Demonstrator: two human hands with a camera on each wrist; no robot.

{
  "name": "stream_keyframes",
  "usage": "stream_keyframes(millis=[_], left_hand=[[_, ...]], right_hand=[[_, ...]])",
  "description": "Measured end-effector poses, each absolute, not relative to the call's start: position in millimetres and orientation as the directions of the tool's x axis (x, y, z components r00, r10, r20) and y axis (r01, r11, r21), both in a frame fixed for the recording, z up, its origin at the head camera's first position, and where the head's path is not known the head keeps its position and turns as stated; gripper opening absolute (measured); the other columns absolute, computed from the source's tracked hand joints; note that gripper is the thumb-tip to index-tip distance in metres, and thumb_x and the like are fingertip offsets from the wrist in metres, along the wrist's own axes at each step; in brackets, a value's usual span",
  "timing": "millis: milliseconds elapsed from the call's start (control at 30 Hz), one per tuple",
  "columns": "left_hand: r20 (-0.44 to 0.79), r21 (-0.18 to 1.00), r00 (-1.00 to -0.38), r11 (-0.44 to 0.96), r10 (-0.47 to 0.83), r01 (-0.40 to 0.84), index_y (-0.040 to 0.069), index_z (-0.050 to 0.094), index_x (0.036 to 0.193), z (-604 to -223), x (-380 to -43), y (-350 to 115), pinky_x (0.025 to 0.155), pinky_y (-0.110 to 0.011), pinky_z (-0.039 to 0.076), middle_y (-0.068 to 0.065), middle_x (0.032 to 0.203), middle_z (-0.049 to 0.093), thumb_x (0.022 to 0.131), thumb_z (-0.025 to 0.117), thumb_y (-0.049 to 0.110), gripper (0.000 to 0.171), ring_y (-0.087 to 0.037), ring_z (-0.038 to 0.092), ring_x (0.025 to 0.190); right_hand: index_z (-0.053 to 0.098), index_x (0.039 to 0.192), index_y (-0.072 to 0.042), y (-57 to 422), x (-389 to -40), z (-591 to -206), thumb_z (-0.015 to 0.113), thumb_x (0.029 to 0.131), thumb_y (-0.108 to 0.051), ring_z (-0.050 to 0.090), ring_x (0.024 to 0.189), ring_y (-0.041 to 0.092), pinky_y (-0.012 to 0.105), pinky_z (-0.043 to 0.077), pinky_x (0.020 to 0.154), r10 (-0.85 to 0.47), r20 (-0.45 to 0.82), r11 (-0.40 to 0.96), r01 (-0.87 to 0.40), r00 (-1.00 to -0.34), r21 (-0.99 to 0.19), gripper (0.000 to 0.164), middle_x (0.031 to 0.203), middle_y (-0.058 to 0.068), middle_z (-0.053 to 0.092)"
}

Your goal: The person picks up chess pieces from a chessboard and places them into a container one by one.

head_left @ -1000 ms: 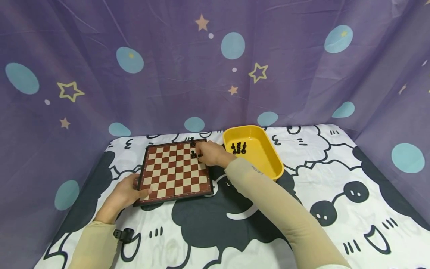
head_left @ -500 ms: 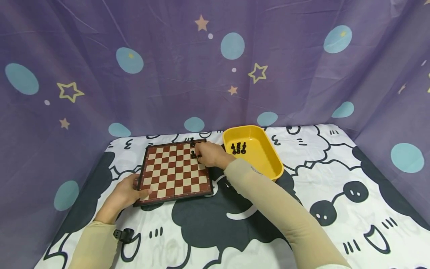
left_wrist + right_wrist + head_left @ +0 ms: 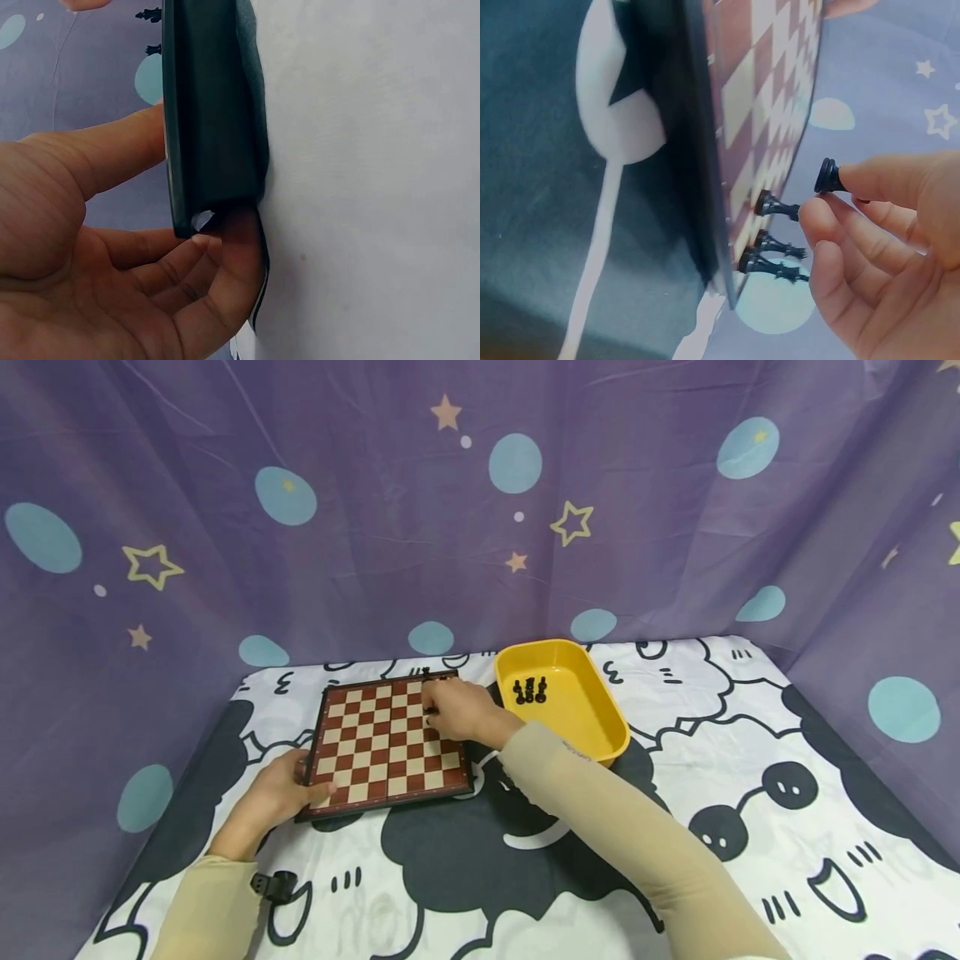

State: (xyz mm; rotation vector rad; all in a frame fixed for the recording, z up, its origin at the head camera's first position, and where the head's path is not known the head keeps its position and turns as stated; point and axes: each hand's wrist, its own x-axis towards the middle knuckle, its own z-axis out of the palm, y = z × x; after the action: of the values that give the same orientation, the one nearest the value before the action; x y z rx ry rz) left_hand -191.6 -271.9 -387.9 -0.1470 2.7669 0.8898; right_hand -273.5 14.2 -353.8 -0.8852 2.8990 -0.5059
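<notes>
My left hand [image 3: 281, 792] grips the near left corner of a red-and-cream chessboard [image 3: 363, 747]. Its thumb lies on top, with fingers curled around the dark edge, as the left wrist view [image 3: 187, 292] of that hand also shows. Over the board's far right part, my right hand [image 3: 465, 710] pinches a small black chess piece [image 3: 829, 176] between thumb and fingers. That piece is clear of the board surface in the right wrist view; its top is hidden by the fingers. Several black chess pieces [image 3: 776, 206] stand on the board beside my fingertips, mostly covered by my hand in the head view.
Right of the board sits a yellow tray [image 3: 600, 718] with several black chess pieces [image 3: 529, 692] at its left side. A white cloth [image 3: 360, 893] with black cartoon drawings covers the table. Behind hangs a purple curtain [image 3: 360, 527].
My right hand has shifted slightly left and toward me, now covering pieces that showed beside its fingertips before. The left hand keeps its grip on the board.
</notes>
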Motion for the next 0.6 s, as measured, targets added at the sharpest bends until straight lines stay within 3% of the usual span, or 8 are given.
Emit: stream_keyframes(millis=[600], left_hand=[[-0.274, 0.554, -0.961, 0.811, -0.034, -0.186, -0.011, 0.031, 0.138, -388, -192, -273, 0.072, -0.044, 0.046, -0.026, 0.109, 0.056, 0.082, 0.075, 0.035, 0.084, -0.033, 0.058, 0.091]], right_hand=[[0.062, 0.107, -0.016, 59, -244, -333, 0.063, 0.092, -0.02, 0.055, 0.07, 0.01, 0.028, 0.045, 0.058, -0.59, 0.109, 0.748, -0.592, -0.8, -0.301, 0.016, 0.095, -0.004, 0.064]])
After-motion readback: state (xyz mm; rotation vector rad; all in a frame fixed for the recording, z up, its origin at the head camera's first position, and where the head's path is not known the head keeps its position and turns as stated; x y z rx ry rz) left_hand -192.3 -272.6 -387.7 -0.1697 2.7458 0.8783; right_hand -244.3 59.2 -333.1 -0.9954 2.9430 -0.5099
